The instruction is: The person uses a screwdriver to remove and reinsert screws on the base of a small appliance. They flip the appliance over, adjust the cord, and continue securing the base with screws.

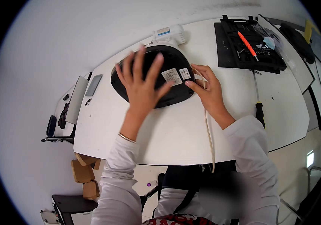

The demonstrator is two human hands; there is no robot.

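Observation:
A round appliance lies upside down on the white table (175, 135), its black base (175, 62) facing up with two white labels (172, 76) on it. My left hand (141, 84) rests flat on the base, fingers spread. My right hand (207, 88) touches the appliance's right edge beside the labels, where a cream power cord (208, 131) leaves it and runs toward me over the table's front edge. Whether those fingers pinch the cord is unclear. The white body of the appliance (170, 34) shows behind the base.
A black tray (228, 52) at the back right holds an orange-handled tool (247, 45), small parts and a plastic bag. A black-handled screwdriver (258, 101) lies right of my right hand. A grey tablet (93, 84) lies at the left; cardboard boxes (82, 171) sit on the floor.

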